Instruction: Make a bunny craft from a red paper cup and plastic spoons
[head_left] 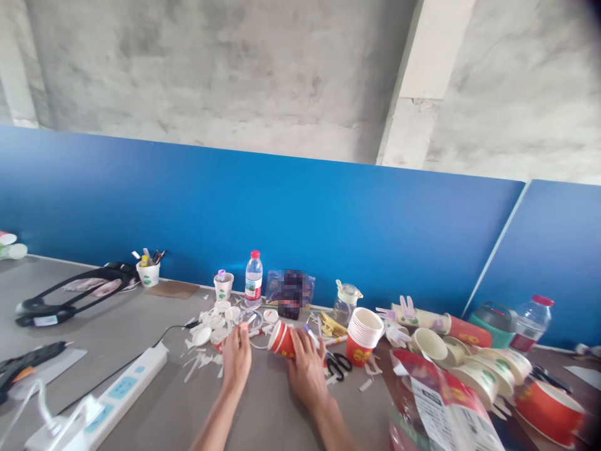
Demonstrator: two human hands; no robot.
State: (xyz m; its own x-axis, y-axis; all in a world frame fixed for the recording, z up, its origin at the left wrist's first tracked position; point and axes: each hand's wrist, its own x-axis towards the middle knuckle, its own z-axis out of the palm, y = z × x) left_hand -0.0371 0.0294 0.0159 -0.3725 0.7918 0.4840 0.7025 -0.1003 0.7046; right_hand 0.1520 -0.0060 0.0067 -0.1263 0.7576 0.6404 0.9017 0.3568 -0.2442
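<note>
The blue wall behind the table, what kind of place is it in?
Probably a workshop or shared workroom: the blue wall looks like a desk partition, bare concrete shows above it, and white scraps lie on the grey table.

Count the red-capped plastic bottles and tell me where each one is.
2. The middle bottle stands before the blue partition, beyond the left hand; the far-right bottle is beside the teal container. More could be hidden from view.

Office-style craft workspace: blue partition (305, 219), bare concrete wall (235, 69), power strip (124, 389), scissors (339, 365).
</note>
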